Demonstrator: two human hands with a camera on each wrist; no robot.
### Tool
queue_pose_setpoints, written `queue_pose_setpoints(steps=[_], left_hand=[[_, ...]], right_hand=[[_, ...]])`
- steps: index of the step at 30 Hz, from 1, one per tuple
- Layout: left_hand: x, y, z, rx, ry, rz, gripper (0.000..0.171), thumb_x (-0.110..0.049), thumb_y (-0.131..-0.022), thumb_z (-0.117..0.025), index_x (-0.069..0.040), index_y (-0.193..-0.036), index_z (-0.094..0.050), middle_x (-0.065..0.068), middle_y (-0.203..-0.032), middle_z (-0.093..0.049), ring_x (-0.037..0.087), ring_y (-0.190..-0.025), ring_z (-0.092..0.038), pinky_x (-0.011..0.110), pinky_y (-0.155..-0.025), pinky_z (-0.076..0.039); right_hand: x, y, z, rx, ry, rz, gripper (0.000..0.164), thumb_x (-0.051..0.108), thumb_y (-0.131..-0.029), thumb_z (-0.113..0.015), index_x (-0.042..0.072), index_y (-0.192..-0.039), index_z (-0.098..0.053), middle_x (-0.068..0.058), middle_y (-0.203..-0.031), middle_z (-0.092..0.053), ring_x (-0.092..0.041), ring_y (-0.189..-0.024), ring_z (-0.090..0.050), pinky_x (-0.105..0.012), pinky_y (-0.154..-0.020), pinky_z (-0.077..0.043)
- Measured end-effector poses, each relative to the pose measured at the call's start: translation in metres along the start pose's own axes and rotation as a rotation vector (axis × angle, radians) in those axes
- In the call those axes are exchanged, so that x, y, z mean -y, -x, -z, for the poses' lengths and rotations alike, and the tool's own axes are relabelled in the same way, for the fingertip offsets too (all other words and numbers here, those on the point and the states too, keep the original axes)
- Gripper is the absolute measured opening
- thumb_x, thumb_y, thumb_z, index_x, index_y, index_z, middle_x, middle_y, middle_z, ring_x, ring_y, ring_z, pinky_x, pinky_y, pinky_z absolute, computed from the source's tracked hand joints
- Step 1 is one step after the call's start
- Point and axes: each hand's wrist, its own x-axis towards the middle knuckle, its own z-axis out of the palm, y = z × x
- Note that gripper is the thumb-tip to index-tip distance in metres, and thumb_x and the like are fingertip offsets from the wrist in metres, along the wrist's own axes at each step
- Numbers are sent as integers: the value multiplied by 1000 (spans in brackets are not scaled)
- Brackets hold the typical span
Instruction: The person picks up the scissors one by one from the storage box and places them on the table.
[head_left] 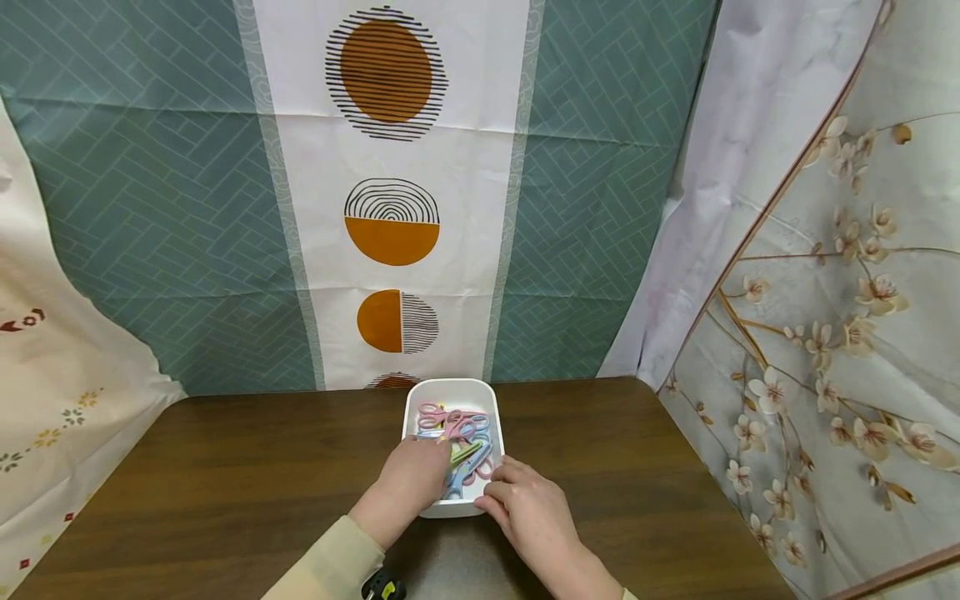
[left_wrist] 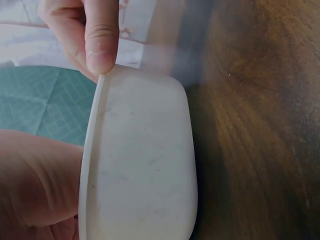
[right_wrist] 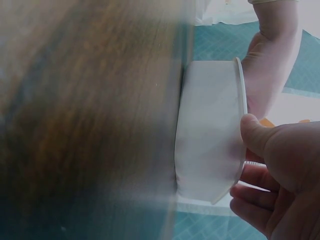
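Note:
A white plastic tray (head_left: 453, 509) holds several craft scissors, among them pink scissors (head_left: 456, 427), blue scissors (head_left: 459, 479) and a yellow-green pair (head_left: 467, 452). My left hand (head_left: 417, 473) reaches over the tray's left side, down among the scissors. Its fingertips are hidden, and the left wrist view shows only part of that hand (left_wrist: 37, 182) behind the tray wall. At the near right corner my right hand (head_left: 528, 507) grips the tray. In the right wrist view its thumb (right_wrist: 255, 134) lies on the rim, with the fingers along the adjoining side.
The tray stands on a dark brown wooden table (head_left: 262, 467), near its far edge. Behind hangs a teal and white cloth (head_left: 592, 208) with orange circles. A floral curtain (head_left: 825, 375) borders the right side, and a cream cloth (head_left: 52, 375) hangs at the left.

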Motion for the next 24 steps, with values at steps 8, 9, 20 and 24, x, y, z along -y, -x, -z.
queue_pose_setpoints(steps=[8,9,20,24], left_hand=[[1,-3,-2,52,64,3,36,-22,-87,-94,-4,-111,-75,15,-96,-75,35,-86,-71,51,-86,-60],[1,-3,-2,64,70,3,36,-22,-87,-94,-4,-111,-75,15,-96,-75,35,-87,-71,51,-87,-59],[2,-2,9,108,100,-50,28,-10,-84,-93,-8,-97,-68,10,-86,-71,33,-82,-69,50,-87,-57],[3,-3,11,134,88,-71,29,-8,-84,-92,-9,-94,-65,8,-83,-69,30,-79,-67,49,-85,-56]], right_hand=[[-1,1,0,-2,0,2,14,31,-96,-87,21,-87,-84,2,-108,-78,-26,-124,-73,-43,-97,-62],[-1,1,0,-2,0,4,14,31,-96,-87,21,-87,-84,2,-107,-78,-26,-124,-73,-43,-97,-62],[-1,-1,1,12,-2,-2,15,31,-97,-86,20,-87,-83,3,-107,-77,-25,-125,-71,-42,-97,-62],[-1,0,1,10,-3,-2,15,31,-97,-86,20,-87,-83,4,-106,-77,-24,-124,-71,-41,-97,-62]])
